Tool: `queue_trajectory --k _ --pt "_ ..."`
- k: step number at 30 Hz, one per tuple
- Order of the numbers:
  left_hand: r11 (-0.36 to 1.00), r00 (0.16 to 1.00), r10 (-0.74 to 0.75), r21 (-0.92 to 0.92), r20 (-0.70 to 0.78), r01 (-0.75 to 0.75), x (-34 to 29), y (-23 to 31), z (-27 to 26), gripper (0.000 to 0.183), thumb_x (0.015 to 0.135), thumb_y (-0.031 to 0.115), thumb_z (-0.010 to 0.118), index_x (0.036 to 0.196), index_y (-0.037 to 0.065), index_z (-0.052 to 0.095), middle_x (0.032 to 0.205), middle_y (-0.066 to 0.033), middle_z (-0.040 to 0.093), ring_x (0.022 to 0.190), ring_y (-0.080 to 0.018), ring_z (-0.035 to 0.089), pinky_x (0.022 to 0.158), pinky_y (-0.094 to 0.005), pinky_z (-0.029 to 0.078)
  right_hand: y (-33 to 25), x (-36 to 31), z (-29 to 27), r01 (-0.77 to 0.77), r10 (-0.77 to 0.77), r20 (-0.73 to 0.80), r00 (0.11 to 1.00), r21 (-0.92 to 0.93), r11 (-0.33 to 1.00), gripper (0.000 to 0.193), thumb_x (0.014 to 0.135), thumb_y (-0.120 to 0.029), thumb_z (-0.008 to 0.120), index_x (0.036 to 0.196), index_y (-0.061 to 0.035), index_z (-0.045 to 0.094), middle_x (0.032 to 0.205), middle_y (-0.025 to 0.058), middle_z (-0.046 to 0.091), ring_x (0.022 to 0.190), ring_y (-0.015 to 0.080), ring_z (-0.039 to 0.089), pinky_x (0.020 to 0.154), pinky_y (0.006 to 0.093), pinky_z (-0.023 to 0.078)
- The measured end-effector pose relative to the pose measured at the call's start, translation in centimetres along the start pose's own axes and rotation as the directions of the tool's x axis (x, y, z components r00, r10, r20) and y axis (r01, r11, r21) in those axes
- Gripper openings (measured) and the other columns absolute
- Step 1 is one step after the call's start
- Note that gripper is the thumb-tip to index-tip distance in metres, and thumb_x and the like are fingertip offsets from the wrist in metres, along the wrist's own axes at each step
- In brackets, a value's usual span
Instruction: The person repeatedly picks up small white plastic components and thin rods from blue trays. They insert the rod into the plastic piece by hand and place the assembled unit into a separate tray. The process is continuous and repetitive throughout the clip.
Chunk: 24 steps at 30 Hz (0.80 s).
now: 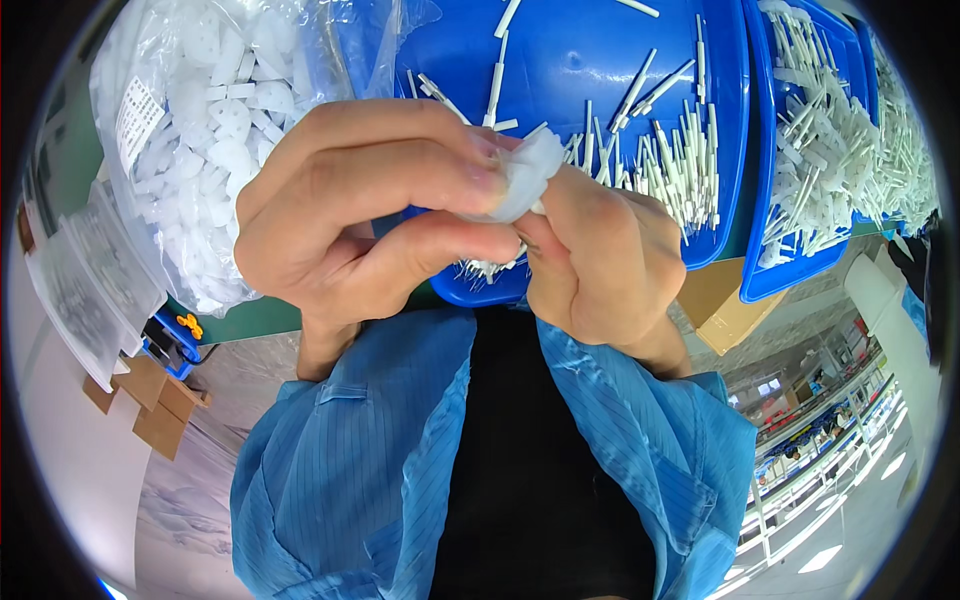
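Both hands meet in front of my chest, above the near edge of a blue tray (560, 60). Between the thumb and fingers of my left hand (350, 195) is a translucent white plastic piece (532, 172), curved in shape. My right hand (610, 255) is closed with its fingertips against the lower side of the same piece; a small white end shows there, but the fingers hide most of it. Thin white rods (680, 170) lie in the tray behind the hands, many bunched at its right side and a few scattered farther back.
A clear plastic bag (215, 130) full of white plastic pieces stands at the left. Another blue tray (757, 200) on the right holds piled rods with white pieces. A cardboard box (735, 305) sits below it. Clear plastic containers (90, 270) are at far left.
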<state>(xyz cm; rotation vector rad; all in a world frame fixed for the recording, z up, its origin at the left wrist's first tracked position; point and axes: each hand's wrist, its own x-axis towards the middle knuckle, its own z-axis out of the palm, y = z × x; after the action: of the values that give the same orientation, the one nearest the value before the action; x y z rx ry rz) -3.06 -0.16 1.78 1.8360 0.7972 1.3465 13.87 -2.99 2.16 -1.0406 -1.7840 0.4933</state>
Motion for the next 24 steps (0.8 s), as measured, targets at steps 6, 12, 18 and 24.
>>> queue_trajectory --k 6,12,18,24 --pt "0.957 0.985 -0.129 -0.275 -0.113 0.093 -0.4 0.5 1.5 0.049 0.069 0.028 0.083 0.101 0.0 0.059 0.093 -0.016 0.06 0.079 -0.0267 0.069 0.072 -0.0359 0.062 0.2 -0.5 -0.4 0.034 -0.041 0.046 0.998 0.135 0.99 0.023 0.08 -0.008 0.071 0.098 0.0025 0.061 0.073 0.0099 0.057 0.056 0.0225 0.057 0.049 0.031 0.047" --pt "0.999 0.998 -0.027 0.032 0.051 0.025 0.3 0.1 -0.1 0.053 0.052 0.021 0.091 0.093 -0.001 0.065 0.088 -0.0161 0.064 0.075 -0.0213 0.065 0.07 -0.0335 0.062 1.9 -0.1 -2.0 -0.028 0.004 0.213 0.977 0.109 0.994 0.022 0.083 -0.01 0.067 0.102 -0.0006 0.063 0.087 0.0132 0.055 0.071 0.0227 0.048 0.062 0.031 0.04" --pt "0.958 0.982 0.165 0.221 0.094 -0.182 0.3 0.2 0.5 0.034 0.056 0.002 0.086 0.083 -0.001 0.066 0.085 -0.0188 0.066 0.077 -0.0307 0.071 0.071 -0.0364 0.062 -0.1 1.1 -2.0 -0.459 0.397 0.255 0.882 0.271 0.846 0.015 0.091 -0.012 0.058 0.089 0.0006 0.066 0.072 0.0072 0.056 0.061 0.0138 0.048 0.055 0.0264 0.037" --pt "0.976 0.987 0.155 0.152 0.034 -0.158 0.0 0.3 -0.2 0.035 0.067 0.015 0.085 0.086 0.0 0.059 0.088 -0.0156 0.061 0.074 -0.034 0.07 0.07 -0.0418 0.064 0.7 2.9 -3.1 -0.406 0.409 0.381 0.829 -0.094 0.909 0.014 0.092 -0.009 0.058 0.091 -0.0009 0.069 0.072 0.0063 0.062 0.06 0.0142 0.056 0.055 0.024 0.043"
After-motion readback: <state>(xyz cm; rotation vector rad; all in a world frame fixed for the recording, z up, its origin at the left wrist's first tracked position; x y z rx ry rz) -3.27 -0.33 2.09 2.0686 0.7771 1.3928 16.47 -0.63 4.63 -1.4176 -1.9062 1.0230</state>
